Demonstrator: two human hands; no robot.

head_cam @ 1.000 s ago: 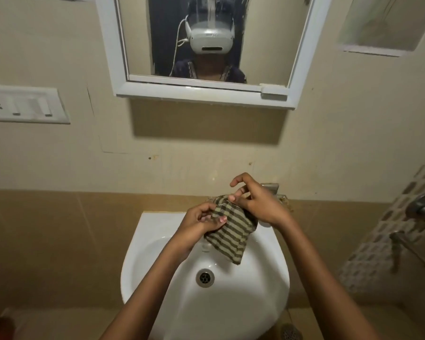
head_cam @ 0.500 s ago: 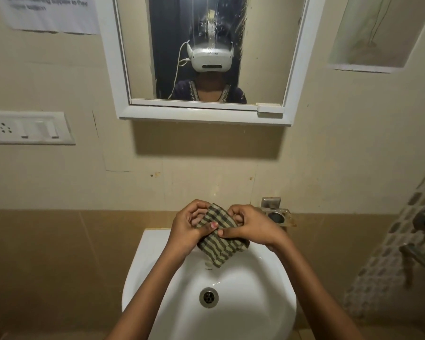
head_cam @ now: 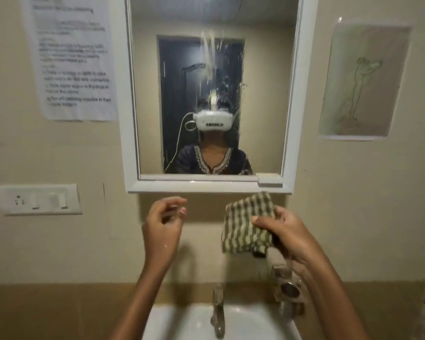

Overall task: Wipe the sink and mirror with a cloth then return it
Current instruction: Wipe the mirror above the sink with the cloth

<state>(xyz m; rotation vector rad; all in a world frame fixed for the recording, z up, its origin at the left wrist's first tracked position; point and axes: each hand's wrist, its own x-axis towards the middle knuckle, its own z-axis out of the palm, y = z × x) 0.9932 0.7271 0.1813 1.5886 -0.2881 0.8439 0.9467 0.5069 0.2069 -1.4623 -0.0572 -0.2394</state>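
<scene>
A striped green and cream cloth [head_cam: 245, 224], folded into a pad, is held up by my right hand [head_cam: 284, 234] just below the mirror's bottom right corner. My left hand [head_cam: 163, 223] hovers beside it to the left, fingers loosely curled and holding nothing. The white-framed mirror [head_cam: 211, 94] hangs on the wall above, with streaks and water drops down its middle. At the bottom edge lies the white sink [head_cam: 182, 320] with a metal tap [head_cam: 217, 312] at its back.
A printed paper sheet [head_cam: 71, 57] is stuck left of the mirror and a switch plate [head_cam: 38, 199] sits below it. A sketch on paper [head_cam: 363, 79] hangs on the right. A metal wall fitting [head_cam: 288, 287] sits under my right wrist.
Both hands rose from over the sink basin toward the mirror. My left hand let go of the cloth, which now stays in my right hand alone. The view tilted up.
</scene>
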